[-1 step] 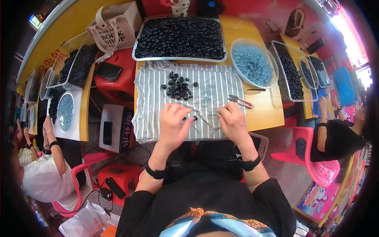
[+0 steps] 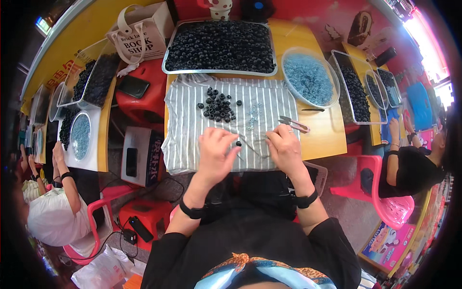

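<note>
My left hand [image 2: 216,150] is over the near part of a grey-and-white striped cloth [image 2: 192,120], fingers curled in; what they grip is hidden. One dark round bead [image 2: 238,143] shows beside its fingertips. A thin dark cord [image 2: 251,147] stretches toward my right hand [image 2: 285,147], whose thumb and fingers pinch it. Beyond my hands, a small heap of black beads [image 2: 219,107] rests on the cloth, with a scatter of clear pale-blue beads [image 2: 253,115] to its right. Thread snips [image 2: 294,124] with pink handles lie past my right hand, blades pointing left.
A tray of black beads [image 2: 219,47] stands at the table's back, beside a round tub of pale-blue beads [image 2: 310,79]. A small dark tool [image 2: 313,110] lies near the tub. Red stools [image 2: 139,103] stand left; people work at tables on both sides.
My left hand has shifted slightly right and down, and a dark bead that showed between its fingers and thumb is now out of sight. My right hand has barely moved.
</note>
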The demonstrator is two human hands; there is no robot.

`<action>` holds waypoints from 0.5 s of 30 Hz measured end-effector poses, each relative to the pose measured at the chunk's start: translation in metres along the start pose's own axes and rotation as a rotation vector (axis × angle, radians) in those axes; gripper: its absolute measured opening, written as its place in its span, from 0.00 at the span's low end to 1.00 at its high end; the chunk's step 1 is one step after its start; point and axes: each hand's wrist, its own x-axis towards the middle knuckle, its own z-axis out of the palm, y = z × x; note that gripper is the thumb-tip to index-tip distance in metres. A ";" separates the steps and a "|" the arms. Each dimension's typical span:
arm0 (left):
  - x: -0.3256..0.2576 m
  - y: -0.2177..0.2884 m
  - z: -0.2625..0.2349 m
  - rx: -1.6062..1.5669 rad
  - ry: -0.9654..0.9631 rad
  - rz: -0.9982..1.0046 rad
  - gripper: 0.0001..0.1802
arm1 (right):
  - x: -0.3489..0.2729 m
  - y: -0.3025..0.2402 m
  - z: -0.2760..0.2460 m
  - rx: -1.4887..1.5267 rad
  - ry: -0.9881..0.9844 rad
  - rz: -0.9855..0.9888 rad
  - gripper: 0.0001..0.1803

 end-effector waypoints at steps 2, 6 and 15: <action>-0.005 0.008 0.010 0.100 -0.067 0.055 0.16 | 0.000 -0.001 0.001 -0.002 -0.010 0.005 0.08; -0.007 -0.002 0.018 0.103 -0.048 0.083 0.17 | 0.003 -0.002 0.003 -0.029 0.043 -0.025 0.06; -0.008 0.000 0.010 -0.521 -0.059 -0.086 0.11 | 0.009 -0.046 0.003 0.774 -0.004 0.123 0.04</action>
